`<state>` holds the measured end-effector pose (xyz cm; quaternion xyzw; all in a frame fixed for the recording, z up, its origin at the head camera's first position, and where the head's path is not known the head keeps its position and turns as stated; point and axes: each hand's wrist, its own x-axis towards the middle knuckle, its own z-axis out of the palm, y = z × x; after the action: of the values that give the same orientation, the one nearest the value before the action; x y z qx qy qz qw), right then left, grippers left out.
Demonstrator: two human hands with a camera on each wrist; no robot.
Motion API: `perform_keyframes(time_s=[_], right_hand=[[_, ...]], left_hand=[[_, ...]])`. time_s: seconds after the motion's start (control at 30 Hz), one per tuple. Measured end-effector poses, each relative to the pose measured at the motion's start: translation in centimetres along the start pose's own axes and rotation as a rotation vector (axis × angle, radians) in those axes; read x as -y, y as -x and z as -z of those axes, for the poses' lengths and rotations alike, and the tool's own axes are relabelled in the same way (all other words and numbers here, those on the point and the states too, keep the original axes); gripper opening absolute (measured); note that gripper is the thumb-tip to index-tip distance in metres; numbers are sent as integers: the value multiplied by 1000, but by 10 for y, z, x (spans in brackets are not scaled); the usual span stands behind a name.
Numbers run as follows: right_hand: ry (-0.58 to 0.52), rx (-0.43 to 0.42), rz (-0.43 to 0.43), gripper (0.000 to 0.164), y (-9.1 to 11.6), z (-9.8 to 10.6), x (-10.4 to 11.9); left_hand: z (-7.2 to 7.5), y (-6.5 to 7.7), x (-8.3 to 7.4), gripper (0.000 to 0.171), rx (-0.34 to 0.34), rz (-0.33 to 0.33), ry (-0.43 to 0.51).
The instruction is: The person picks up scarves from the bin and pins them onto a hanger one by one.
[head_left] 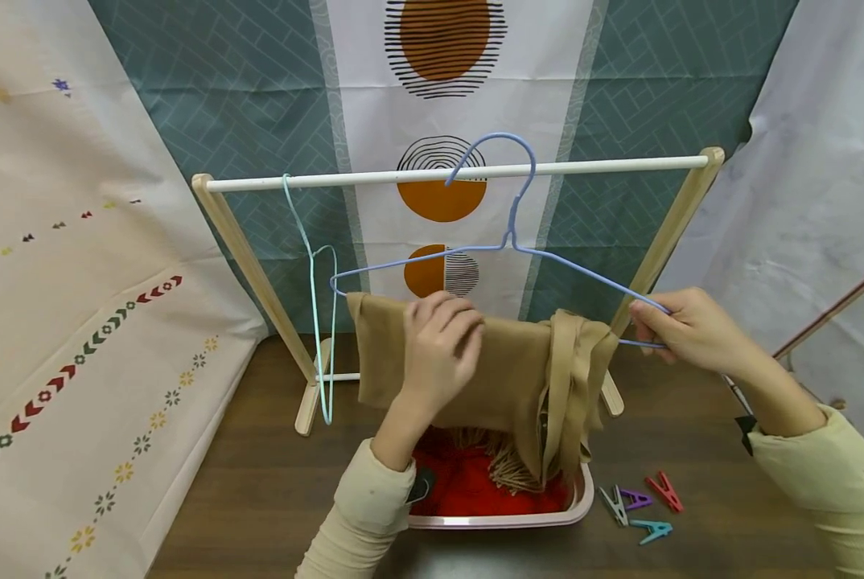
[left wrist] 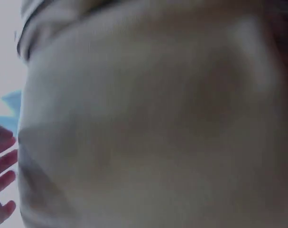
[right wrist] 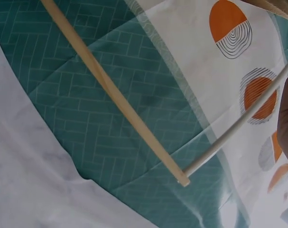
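A blue clothes hanger (head_left: 584,269) is held up before the rack, its hook overlapping the white rail in the head view. My right hand (head_left: 693,330) pinches the hanger's right end between thumb and fingers. Over its lower bar hangs a tan fringed scarf (head_left: 504,362), flat on the left and bunched on the right. My left hand (head_left: 442,346) is in front of the scarf with loosely bent fingers and nothing in its grasp. In the left wrist view, the scarf (left wrist: 148,128) fills most of the picture, with the left fingers (left wrist: 4,180) spread at its edge.
A mint hanger (head_left: 313,297) hangs on the left of the rack's white rail (head_left: 620,166). Below the scarf stands a pink-rimmed basket (head_left: 500,523) with red cloth (head_left: 461,482) inside. Several clothespins, including a red clothespin (head_left: 665,491), lie on the floor to its right.
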<state>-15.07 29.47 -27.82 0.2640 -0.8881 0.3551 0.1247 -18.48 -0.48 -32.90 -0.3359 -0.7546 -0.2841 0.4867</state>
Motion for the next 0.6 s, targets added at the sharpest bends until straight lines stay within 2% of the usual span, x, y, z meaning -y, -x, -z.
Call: perform_keyframes(time_s=[0.13,0.23,0.3,0.4,0.6], right_hand=[[-25,18,9,36,-5,-5,1],[-29,28,8,35,-8,-8,4],[-28,28,14,35,-8,-9,5],[-23,21,19,35,-8,-10,7],[-23,24,19,35,-8,-14,7]], left_hand=[[-12,-15,-18,8,256,-125,65],[-20,-22,-26,9,373,-149,147],[-24,-24,-27,10,411,-144,193],[-27,-24,-27,12,424,-147,200],[-27,-19,-25,25,482,-229,75]])
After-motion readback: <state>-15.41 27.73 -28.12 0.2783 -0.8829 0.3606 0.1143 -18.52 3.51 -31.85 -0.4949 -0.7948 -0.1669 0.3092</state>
